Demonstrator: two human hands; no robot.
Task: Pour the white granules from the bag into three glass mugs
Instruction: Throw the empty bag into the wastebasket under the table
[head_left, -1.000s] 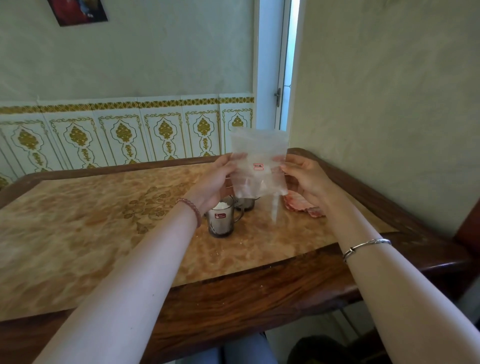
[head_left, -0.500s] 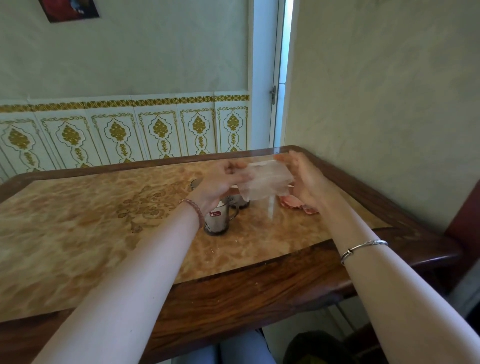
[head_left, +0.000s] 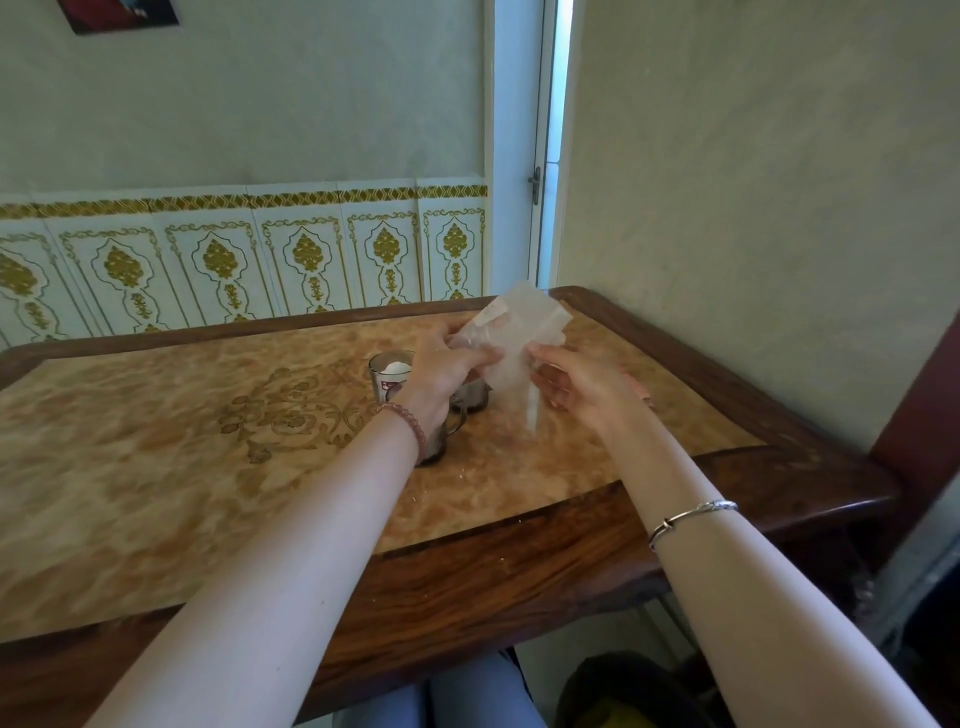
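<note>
A: What are the hands doing?

B: The left hand (head_left: 447, 366) pinches the near-left edge of the clear plastic bag (head_left: 511, 338) between curled fingers and thumb. The right hand (head_left: 576, 382) meets the bag's lower right side with its fingertips; whether it grips or only touches, I cannot tell.

A: And the bag itself?

B: It is up in the air between the two hands, tilted, its far corner rising beyond them. It looks flat and blurred.

A: Where are the mugs?

B: One glass mug (head_left: 390, 375) stands on the tabletop (head_left: 156, 467) just left of the left hand, white granules (head_left: 396, 367) showing inside. A second mug (head_left: 470, 399) sits under the hands, mostly hidden. A third mug (head_left: 439, 439) is behind the left wrist, only its handle and base showing.

A: Anything else?

B: A beaded bracelet (head_left: 408, 418) on the left wrist, a silver bangle (head_left: 688, 519) on the right forearm.
</note>
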